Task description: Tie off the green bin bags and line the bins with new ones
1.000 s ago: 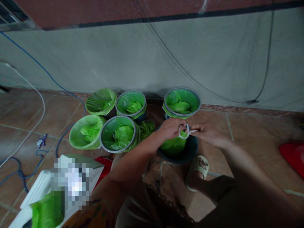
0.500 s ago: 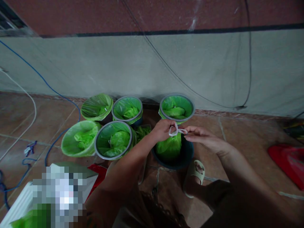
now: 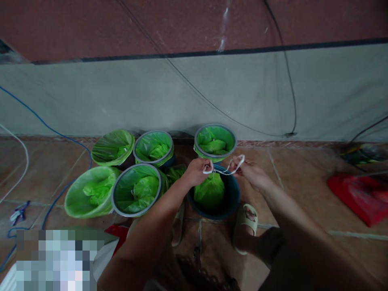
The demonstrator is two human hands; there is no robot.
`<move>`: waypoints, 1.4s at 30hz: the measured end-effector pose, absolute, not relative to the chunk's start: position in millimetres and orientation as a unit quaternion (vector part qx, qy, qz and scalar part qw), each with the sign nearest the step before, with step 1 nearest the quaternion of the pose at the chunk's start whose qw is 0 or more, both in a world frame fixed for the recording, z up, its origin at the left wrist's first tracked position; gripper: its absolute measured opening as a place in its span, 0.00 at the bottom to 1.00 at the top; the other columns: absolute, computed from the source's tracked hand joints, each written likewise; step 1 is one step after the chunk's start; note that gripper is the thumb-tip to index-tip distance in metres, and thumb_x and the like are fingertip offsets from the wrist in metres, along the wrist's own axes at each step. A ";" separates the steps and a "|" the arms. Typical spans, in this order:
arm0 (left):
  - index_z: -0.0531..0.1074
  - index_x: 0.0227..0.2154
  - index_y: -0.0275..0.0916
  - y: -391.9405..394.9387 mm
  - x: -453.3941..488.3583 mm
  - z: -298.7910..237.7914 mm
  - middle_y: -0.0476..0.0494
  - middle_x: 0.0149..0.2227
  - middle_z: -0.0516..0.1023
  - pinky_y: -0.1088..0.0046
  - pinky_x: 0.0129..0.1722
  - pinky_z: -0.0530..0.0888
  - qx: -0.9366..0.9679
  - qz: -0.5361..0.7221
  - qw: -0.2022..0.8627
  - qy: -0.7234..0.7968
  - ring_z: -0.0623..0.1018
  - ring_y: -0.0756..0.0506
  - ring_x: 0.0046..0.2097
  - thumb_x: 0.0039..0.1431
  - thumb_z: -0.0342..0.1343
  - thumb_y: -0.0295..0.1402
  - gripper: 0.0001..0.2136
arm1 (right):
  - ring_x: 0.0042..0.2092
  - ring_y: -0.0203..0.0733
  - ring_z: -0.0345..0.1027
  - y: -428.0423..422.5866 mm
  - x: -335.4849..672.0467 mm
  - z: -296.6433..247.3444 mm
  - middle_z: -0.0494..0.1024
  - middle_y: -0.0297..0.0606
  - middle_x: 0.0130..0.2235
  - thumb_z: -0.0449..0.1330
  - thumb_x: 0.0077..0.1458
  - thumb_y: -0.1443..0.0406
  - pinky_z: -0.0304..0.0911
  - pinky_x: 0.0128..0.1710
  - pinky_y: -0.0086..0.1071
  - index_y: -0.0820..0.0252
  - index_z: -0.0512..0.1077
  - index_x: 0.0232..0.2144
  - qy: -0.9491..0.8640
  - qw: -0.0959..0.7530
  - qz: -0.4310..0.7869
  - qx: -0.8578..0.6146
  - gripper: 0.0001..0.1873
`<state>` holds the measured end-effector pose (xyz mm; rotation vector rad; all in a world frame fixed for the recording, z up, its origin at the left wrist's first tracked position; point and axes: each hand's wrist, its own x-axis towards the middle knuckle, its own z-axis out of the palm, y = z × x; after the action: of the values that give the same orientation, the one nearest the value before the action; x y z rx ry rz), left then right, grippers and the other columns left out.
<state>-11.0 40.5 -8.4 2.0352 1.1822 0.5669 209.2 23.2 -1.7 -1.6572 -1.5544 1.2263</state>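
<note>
Holding a white drawstring [image 3: 224, 173] over a gathered green plastic bag [image 3: 209, 194] inside a dark blue bin [image 3: 233, 196].
The left hand [image 3: 197, 169] has its fingers clamped on one loop, the right hand [image 3: 249, 171] on the other, the string sagging between. Just beyond stands a gray-rimmed lined bin [image 3: 230, 139]; leftward, four more lined bins [image 3: 123, 202] cluster on the tiled floor [image 3: 291, 202].

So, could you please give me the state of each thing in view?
White drawstring: looped, sagging
Left hand: holding the drawstring
Right hand: holding the drawstring
Green bag: top gathered
Blue bin: upright, rim bare
Five other bins: open, lined green
Sandals: worn
Dark cable: hanging slack
</note>
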 end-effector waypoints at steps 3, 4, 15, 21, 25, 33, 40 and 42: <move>0.76 0.29 0.35 39.6 -7.2 -11.8 0.48 0.27 0.77 0.77 0.33 0.68 0.776 0.226 0.375 0.454 0.74 0.50 0.31 0.57 0.53 0.30 0.08 | 0.35 0.43 0.73 19.9 205.7 -0.6 0.79 0.43 0.33 0.50 0.61 0.53 0.66 0.35 0.33 0.58 0.75 0.34 -0.620 0.201 0.389 -0.651 0.20; 0.76 0.29 0.35 39.4 -7.0 -12.4 0.48 0.27 0.76 0.78 0.33 0.68 0.775 0.228 0.379 0.452 0.74 0.50 0.31 0.57 0.53 0.30 0.08 | 0.37 0.45 0.74 18.5 205.1 1.4 0.80 0.44 0.34 0.51 0.61 0.54 0.66 0.36 0.34 0.58 0.77 0.35 -0.641 0.166 0.341 -0.668 0.19; 0.76 0.29 0.35 35.8 -5.4 -8.3 0.47 0.29 0.77 0.77 0.36 0.69 0.786 0.234 0.366 0.440 0.74 0.50 0.33 0.57 0.51 0.30 0.09 | 0.38 0.44 0.74 15.7 207.4 7.8 0.80 0.42 0.40 0.50 0.54 0.68 0.66 0.41 0.35 0.61 0.72 0.52 -0.637 0.311 0.227 -0.668 0.24; 0.76 0.31 0.35 35.8 -2.5 -14.0 0.47 0.29 0.78 0.76 0.37 0.70 0.781 0.238 0.380 0.436 0.74 0.49 0.33 0.58 0.51 0.31 0.09 | 0.35 0.40 0.72 6.3 179.3 -18.6 0.80 0.40 0.41 0.56 0.55 0.65 0.64 0.38 0.32 0.60 0.71 0.52 -0.720 0.198 0.374 -0.550 0.21; 0.76 0.30 0.35 35.1 -0.9 -14.9 0.47 0.29 0.77 0.77 0.35 0.69 0.785 0.240 0.382 0.425 0.74 0.49 0.32 0.58 0.52 0.31 0.09 | 0.40 0.44 0.73 1.7 171.1 -20.0 0.81 0.42 0.41 0.54 0.57 0.68 0.61 0.42 0.32 0.61 0.75 0.44 -0.741 0.132 0.312 -0.580 0.14; 0.78 0.30 0.37 30.7 -0.7 0.2 0.45 0.30 0.79 0.74 0.35 0.69 0.826 0.147 0.266 0.475 0.76 0.47 0.32 0.61 0.50 0.30 0.11 | 0.37 0.41 0.74 1.7 173.4 -9.9 0.81 0.41 0.35 0.49 0.64 0.64 0.59 0.36 0.29 0.58 0.76 0.35 -0.745 0.080 0.275 -0.602 0.15; 0.77 0.32 0.39 27.6 1.0 7.2 0.41 0.34 0.81 0.69 0.43 0.70 0.860 0.053 0.156 0.484 0.79 0.43 0.39 0.63 0.50 0.32 0.10 | 0.39 0.47 0.76 2.4 176.5 -13.9 0.82 0.47 0.37 0.47 0.66 0.60 0.59 0.36 0.33 0.58 0.76 0.36 -0.768 0.023 0.226 -0.598 0.18; 0.77 0.31 0.39 28.6 0.4 8.1 0.41 0.35 0.81 0.69 0.45 0.70 0.862 0.049 0.147 0.483 0.79 0.44 0.40 0.63 0.51 0.31 0.10 | 0.39 0.49 0.76 3.4 178.9 -16.2 0.82 0.49 0.37 0.46 0.66 0.60 0.60 0.36 0.34 0.59 0.76 0.37 -0.774 0.002 0.212 -0.596 0.19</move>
<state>0.4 28.6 8.1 2.4796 1.3897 0.1403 178.9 3.4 -16.2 -1.8713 -2.4287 0.6658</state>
